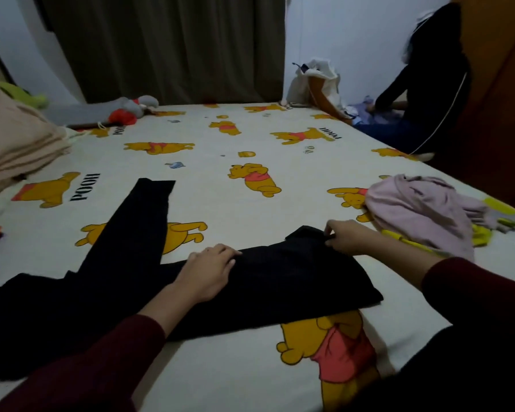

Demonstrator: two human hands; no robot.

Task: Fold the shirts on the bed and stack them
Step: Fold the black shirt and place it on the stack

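In the head view, the task looked barely begun: a black shirt (pixel 280 281) lay spread across the near part of the bed (pixel 235 209), its right end already doubled into a thick flat band while one long sleeve (pixel 140 227) angled away toward the far left, not yet folded in. To the right, near the bed's edge, a rumpled heap of clothes (pixel 419 209), pale pink over something yellow, lay apart from the black shirt and unfolded, and no finished stack could be made out anywhere on the bed; a beige folded pile (pixel 15 144) at the far left may be bedding rather than shirts, which could not be told. So, as a judgement, one shirt was mid-fold and the rest remained, with the stacking yet to start. The left hand (pixel 208 272) lay palm down on the black cloth, its fingers (pixel 220 251) straight and close together, pressing the fold flat. The right hand (pixel 347 236) sat at the shirt's far right corner, its fingers (pixel 330 230) curled and pinching the raised edge of the fabric there.
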